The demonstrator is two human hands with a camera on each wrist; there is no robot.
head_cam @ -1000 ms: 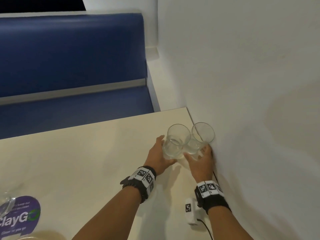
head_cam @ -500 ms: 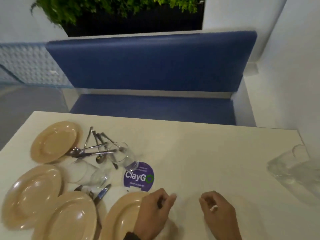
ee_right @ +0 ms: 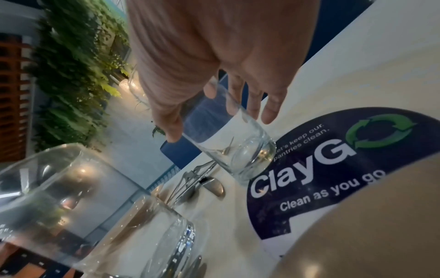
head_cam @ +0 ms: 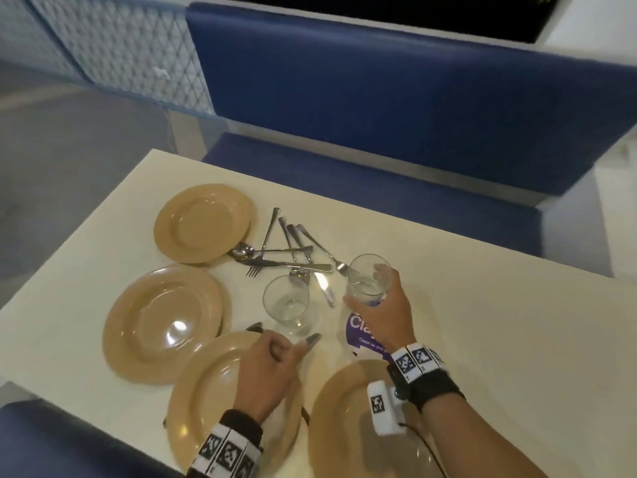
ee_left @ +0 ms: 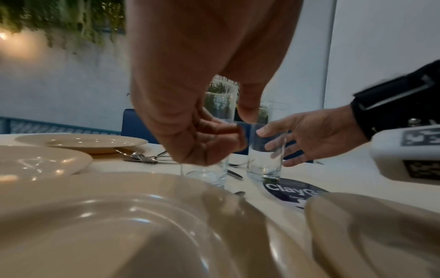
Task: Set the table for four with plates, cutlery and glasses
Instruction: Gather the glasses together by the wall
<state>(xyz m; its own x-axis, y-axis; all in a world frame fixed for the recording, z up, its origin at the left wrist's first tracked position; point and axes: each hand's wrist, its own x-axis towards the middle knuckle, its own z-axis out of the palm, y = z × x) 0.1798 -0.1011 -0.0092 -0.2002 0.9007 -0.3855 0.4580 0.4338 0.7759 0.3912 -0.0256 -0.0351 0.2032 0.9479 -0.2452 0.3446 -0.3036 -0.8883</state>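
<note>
Four tan plates lie on the cream table [head_cam: 499, 339]: one far left [head_cam: 203, 222], one at mid left [head_cam: 162, 322], two by the near edge [head_cam: 213, 401] [head_cam: 348, 432]. Loose cutlery [head_cam: 289, 253] is piled beside the far plate. Two clear glasses stand upright near it. My right hand [head_cam: 365, 286] grips the right glass [head_cam: 362, 270] [ee_right: 228, 143], thumb on one side and fingers on the other. My left hand [head_cam: 284, 339] [ee_left: 221, 135] hovers over a near plate with loosely curled fingers, just short of the left glass [head_cam: 287, 301]. Contact there is unclear.
A round purple ClayGo sticker [head_cam: 362, 334] lies under my right wrist, at the foot of the held glass. A blue bench [head_cam: 379, 98] runs along the table's far side; another blue seat [head_cam: 51, 439] lies at the near left.
My view swung left from the two glasses by the wall to the plates and cutlery. Both hands, empty half a second ago, moved forward; the right now grips a glass.
</note>
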